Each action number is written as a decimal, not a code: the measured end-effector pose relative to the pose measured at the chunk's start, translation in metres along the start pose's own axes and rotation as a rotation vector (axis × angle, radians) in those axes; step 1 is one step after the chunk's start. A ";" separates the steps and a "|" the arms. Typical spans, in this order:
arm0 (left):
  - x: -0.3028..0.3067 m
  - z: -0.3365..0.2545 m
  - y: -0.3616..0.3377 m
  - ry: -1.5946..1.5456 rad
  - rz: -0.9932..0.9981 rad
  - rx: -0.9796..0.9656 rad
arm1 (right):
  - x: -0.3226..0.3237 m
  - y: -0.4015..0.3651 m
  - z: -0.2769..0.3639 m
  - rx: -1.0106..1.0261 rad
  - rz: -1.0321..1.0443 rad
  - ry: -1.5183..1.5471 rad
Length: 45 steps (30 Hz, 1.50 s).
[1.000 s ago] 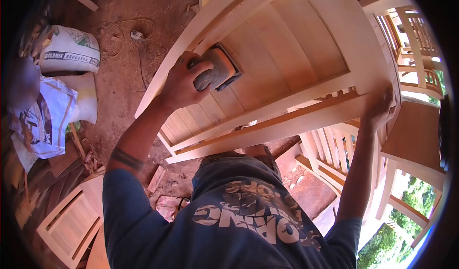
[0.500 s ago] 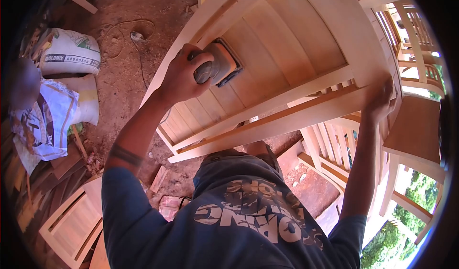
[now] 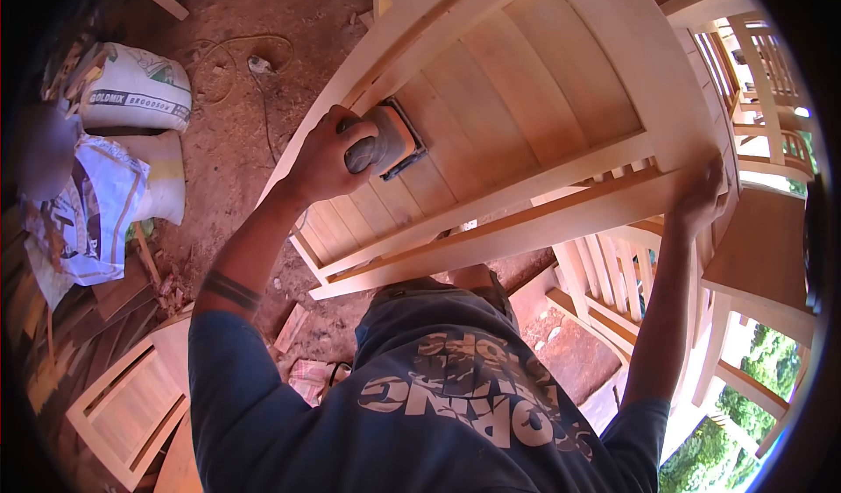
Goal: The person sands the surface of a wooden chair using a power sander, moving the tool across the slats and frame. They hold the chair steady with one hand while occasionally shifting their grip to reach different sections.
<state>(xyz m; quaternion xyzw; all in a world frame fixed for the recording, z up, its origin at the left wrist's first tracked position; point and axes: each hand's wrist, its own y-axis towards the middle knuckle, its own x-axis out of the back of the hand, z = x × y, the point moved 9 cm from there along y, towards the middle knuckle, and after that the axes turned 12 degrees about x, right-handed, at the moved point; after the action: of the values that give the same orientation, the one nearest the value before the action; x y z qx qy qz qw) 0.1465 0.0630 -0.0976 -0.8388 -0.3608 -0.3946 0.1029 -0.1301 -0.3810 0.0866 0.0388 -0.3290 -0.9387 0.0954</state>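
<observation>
A palm sander (image 3: 396, 139) with an orange and dark body lies against the slatted boards of a wooden panel (image 3: 526, 81). My left hand (image 3: 322, 162) is wrapped over its rounded grip. The panel, of pale bare wood with a wide curved frame, tilts in front of my body. At its right corner my right hand (image 3: 699, 197) grips the frame's edge, its fingers partly hidden behind the wood. The sander's pad is mostly hidden under its body.
Full sacks (image 3: 136, 88) stand on the dirt floor at left, near a power cord (image 3: 263, 65). Wood offcuts (image 3: 105, 318) are piled at lower left beside another panelled piece (image 3: 136, 410). Slatted wooden furniture (image 3: 604, 269) stands under and right of the panel.
My left hand has slid the sander a short way left and toward me along the boards. My right hand keeps its hold on the panel's corner.
</observation>
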 end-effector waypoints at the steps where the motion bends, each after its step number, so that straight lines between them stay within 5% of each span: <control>1: 0.000 0.000 0.000 0.001 0.007 0.004 | 0.002 -0.001 -0.003 0.000 -0.021 0.014; 45: 0.011 -0.054 0.031 -0.012 -0.047 -0.054 | -0.002 -0.006 0.003 -0.032 -0.061 0.004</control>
<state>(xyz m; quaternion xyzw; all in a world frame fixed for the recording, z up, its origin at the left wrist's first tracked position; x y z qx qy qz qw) 0.1402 0.0216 -0.0501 -0.8349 -0.3703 -0.4013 0.0688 -0.1290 -0.3745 0.0852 0.0495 -0.3123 -0.9463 0.0679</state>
